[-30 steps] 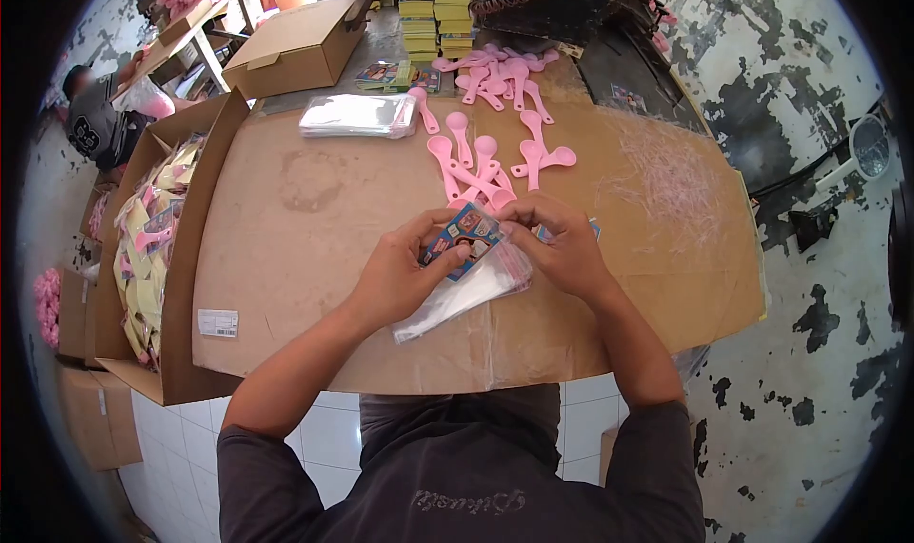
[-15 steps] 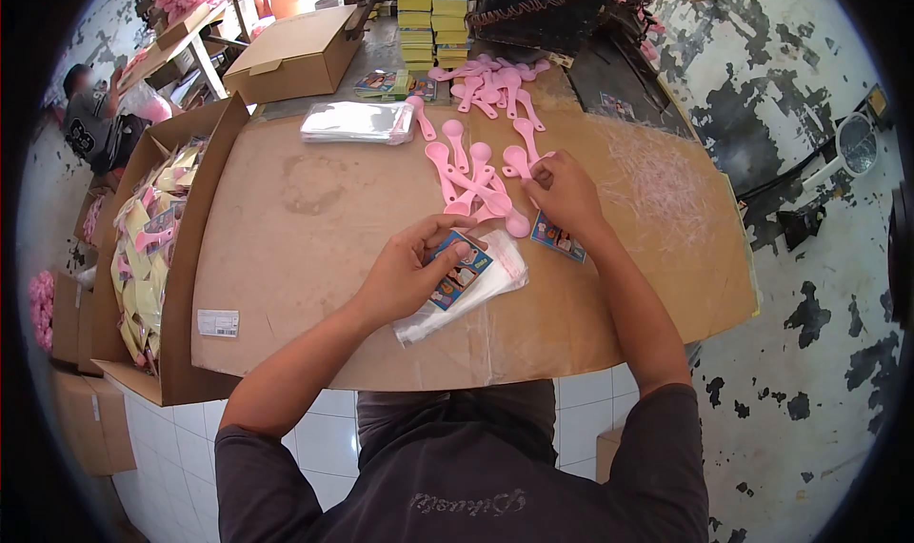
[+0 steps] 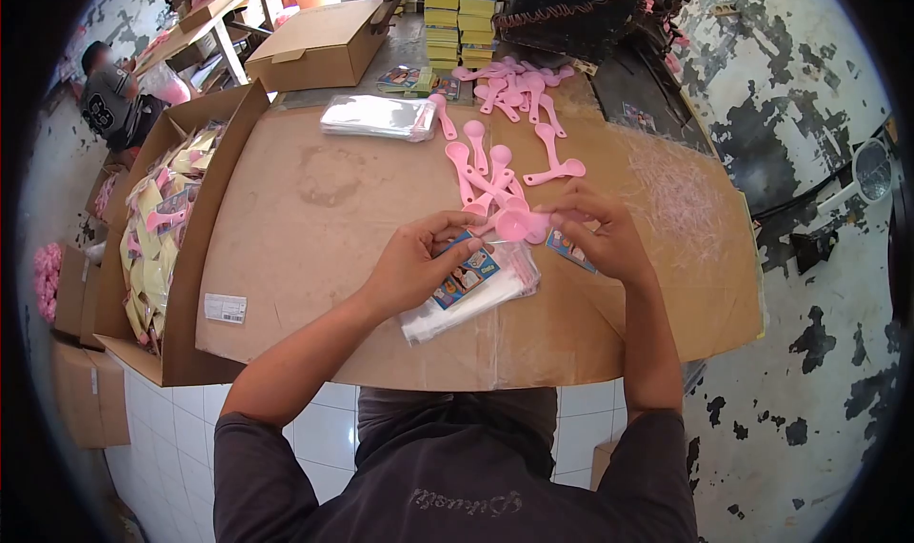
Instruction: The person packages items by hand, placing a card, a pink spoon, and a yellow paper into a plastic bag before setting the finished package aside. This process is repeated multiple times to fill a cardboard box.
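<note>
While the cardboard-topped bench [image 3: 314,257] spreads wide below, the left hand [image 3: 409,272] keeps its grip pinched on the mouth of a clear plastic bag [image 3: 495,294] lying near the front edge, a film that looks light, limp and slippery, with a colourful card [image 3: 464,275] inside. The right hand [image 3: 600,234] has its grip closed on a pink spoon [image 3: 519,225] just above the bag, light, stiff plastic, probably best held by its handle. Print on the card and on a white label [image 3: 225,307] is too small to read

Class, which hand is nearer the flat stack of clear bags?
Left. The left hand is this side of the stack of clear bags; the right hand is farther right, holding a pink spoon.
</note>
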A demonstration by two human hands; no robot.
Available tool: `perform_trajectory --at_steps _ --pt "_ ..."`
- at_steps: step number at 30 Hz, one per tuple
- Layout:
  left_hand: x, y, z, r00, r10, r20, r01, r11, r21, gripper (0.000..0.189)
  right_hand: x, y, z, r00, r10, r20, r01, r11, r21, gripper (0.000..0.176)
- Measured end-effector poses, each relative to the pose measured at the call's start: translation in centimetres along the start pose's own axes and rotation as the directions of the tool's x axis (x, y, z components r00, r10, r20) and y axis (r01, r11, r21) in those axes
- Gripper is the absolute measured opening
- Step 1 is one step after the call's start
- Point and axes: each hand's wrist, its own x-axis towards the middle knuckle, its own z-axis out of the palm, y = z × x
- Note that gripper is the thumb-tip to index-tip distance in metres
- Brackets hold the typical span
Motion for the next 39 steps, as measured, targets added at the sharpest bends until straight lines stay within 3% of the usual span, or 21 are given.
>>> perform_trajectory --at_steps 2,5,8,11,14,17,20,21,24,27,30,32,34,37,39 --pt "-0.3 1.2 0.0 0.997 -0.071 0.028 0.071 0.997 0.004 0.034 0.0 -0.1 0.1 0.995 -0.045 0.089 0.051 0.996 -0.074 0.022" --pt "-0.3 0.6 -0.2 0.994 -0.086 0.072 0.07 0.978 0.194 0.032 0.0 -0.7 1.0 0.993 -0.081 0.088 0.089 0.992 -0.085 0.019" --pt "-0.4 0.8 0.1 0.992 -0.095 0.088 0.07 0.967 0.246 0.032 0.2 -1.6 1.5 0.985 -0.111 0.134 0.119 0.991 -0.054 0.021" --pt "-0.6 1.6 0.6 0.989 -0.119 0.084 0.108 0.987 0.122 0.03 0.5 -1.5 2.4 0.983 -0.154 0.103 0.149 0.987 0.054 0.034" --pt "-0.3 0.2 0.5 0.986 0.033 0.163 -0.038 0.999 0.03 0.032 0.2 -1.7 4.8 0.98 -0.097 0.177 0.031 0.938 0.345 0.049" --pt "-0.3 -0.1 0.0 0.966 -0.03 0.257 0.047 0.997 -0.058 0.033 0.5 -2.4 5.3 0.94 -0.022 0.339 -0.243 0.652 0.718 0.055" --pt "-0.3 1.2 -0.6 0.937 -0.157 0.311 0.191 0.978 -0.082 0.033 1.6 -0.4 2.8 0.927 -0.236 0.291 -0.04 0.711 0.703 0.053" --pt "-0.4 1.2 -0.6 0.939 -0.137 0.316 0.178 0.978 -0.106 0.034 0.9 -1.4 2.4 0.959 -0.074 0.273 -0.111 0.789 0.604 0.04" --pt "-0.2 0.5 -0.7 0.935 -0.075 0.346 0.135 0.979 -0.151 0.035 1.1 -3.5 2.0 0.917 -0.204 0.342 0.143 0.97 0.197 0.02" --pt "-0.2 0.4 -1.1 0.921 -0.042 0.387 0.111 0.981 -0.158 0.038 1.2 -5.3 1.7 0.954 -0.2 0.222 0.135 0.951 0.278 0.005" --pt "-0.5 2.0 -0.9 0.932 -0.004 0.364 0.072 0.982 -0.174 0.04 2.0 -6.7 0.4 0.939 -0.329 0.102 0.298 0.924 0.24 0.005" --pt "-0.4 3.0 -0.2 0.958 0.087 0.274 -0.044 0.987 -0.156 0.041 2.4 -8.6 0.2 0.913 -0.409 0.004 0.408 0.913 0.015 0.004" --pt "-0.6 3.4 -0.1 0.963 0.163 0.215 -0.17 0.985 0.015 0.053 2.2 -10.5 -0.1 0.888 -0.456 -0.065 0.429 0.87 -0.242 0.005" --pt "-1.2 4.4 0.2 0.93 0.278 0.242 -0.341 0.899 0.277 0.06 1.9 -11.6 -1.2 0.889 -0.435 0.143 0.447 0.758 -0.475 0.007" --pt "-1.5 5.8 0.8 0.909 0.306 0.283 -0.395 0.848 0.354 0.068 2.0 -11.4 -1.2 0.92 -0.389 0.043 0.379 0.857 -0.349 0.008"
